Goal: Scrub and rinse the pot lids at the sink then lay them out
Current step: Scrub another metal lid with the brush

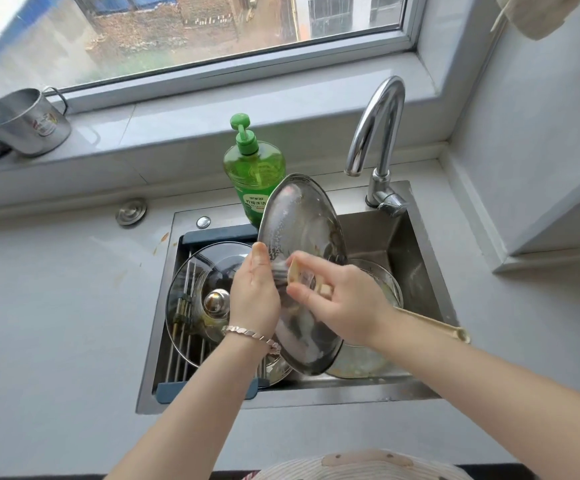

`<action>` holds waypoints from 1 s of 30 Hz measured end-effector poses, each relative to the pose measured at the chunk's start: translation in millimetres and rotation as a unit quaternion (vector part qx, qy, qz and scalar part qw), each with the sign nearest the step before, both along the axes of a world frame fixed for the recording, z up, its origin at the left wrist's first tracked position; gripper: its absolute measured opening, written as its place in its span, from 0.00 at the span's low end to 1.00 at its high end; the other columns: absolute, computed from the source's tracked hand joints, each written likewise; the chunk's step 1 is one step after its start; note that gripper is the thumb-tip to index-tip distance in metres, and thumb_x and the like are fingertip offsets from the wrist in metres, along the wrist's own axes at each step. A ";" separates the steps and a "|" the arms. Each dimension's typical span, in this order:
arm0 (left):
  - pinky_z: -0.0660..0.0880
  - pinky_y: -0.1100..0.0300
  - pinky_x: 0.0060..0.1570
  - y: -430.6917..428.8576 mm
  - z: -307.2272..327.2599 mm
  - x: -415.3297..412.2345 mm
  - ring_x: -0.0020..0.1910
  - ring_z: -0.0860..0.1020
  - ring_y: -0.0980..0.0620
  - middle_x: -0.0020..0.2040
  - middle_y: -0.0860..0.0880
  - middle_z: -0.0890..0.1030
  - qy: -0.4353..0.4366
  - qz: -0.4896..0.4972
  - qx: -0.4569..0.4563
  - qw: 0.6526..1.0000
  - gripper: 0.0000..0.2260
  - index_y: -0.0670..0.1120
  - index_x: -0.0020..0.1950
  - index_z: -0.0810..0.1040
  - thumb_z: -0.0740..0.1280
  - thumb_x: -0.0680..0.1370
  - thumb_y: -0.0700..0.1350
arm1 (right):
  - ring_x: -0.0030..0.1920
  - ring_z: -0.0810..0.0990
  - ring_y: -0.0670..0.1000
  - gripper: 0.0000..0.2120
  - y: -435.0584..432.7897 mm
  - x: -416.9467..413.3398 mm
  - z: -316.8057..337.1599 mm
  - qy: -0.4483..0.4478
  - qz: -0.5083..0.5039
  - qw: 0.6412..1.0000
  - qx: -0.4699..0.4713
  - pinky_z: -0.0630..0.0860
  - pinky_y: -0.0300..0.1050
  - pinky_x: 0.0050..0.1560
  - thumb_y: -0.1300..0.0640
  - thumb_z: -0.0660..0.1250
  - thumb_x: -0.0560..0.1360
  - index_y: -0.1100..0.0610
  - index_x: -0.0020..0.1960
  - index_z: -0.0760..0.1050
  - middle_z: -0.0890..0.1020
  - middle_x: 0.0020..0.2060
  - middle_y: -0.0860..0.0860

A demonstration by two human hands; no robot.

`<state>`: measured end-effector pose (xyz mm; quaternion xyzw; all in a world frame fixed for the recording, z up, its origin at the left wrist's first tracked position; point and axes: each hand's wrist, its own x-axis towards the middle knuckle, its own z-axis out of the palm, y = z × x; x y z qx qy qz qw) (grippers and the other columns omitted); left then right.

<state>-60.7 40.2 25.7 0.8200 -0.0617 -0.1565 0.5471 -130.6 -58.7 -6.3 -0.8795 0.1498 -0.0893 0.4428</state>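
Observation:
A round steel pot lid [300, 223] stands tilted on edge over the sink [416, 237], its soapy inner face toward me. My left hand [253, 292] grips its left rim, thumb on the inner face. My right hand [337, 299] pinches a pale sponge [307, 275] against the lid's middle. A glass lid [195, 271] with a shiny knob lies on the drain rack [181, 355] across the sink's left half.
A green dish soap bottle [252, 168] stands behind the sink, the chrome tap [378, 133] to its right. A pot with a beige handle [434, 323] sits in the basin under my right wrist. Steel mugs [25, 123] stand on the windowsill at left.

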 end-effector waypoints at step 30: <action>0.60 0.61 0.28 19.8 7.4 15.6 0.30 0.65 0.51 0.32 0.50 0.65 0.185 0.167 0.125 0.960 0.23 0.42 0.34 0.64 0.53 0.80 0.59 | 0.23 0.65 0.47 0.21 36.2 -21.0 -26.3 0.043 0.081 0.996 0.016 0.60 0.34 0.29 0.35 0.57 0.70 0.39 0.59 0.72 0.66 0.18 0.45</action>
